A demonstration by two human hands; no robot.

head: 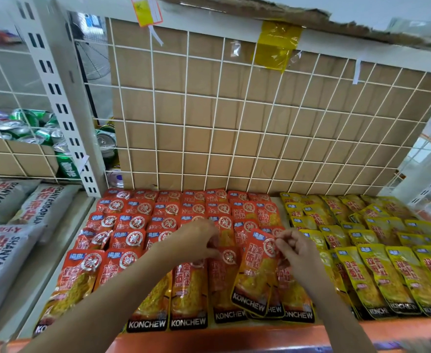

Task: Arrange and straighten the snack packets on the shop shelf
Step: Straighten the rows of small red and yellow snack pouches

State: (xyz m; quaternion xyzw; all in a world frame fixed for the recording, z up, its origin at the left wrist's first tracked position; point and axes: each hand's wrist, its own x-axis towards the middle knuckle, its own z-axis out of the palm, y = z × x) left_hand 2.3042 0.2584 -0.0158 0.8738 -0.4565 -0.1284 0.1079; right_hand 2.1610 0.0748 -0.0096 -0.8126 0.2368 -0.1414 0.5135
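Red snack packet (256, 276) lies askew on the front row of the shelf (209, 335), under both hands, its long axis running front to back with the foot swung left. Right hand (295, 250), the nearer, pinches its top corner. Left hand (199, 240) pinches the top of the neighbouring packet (223, 273). The askew packet is a glossy pouch with a black band at the foot.

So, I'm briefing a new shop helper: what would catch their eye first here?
The carpet of red packets filling the shelf from left to middle, with yellow packets to the right. In front, the right hand pinches a tilted red packet lying askew over the row, while the left hand pinches the neighbouring packet.
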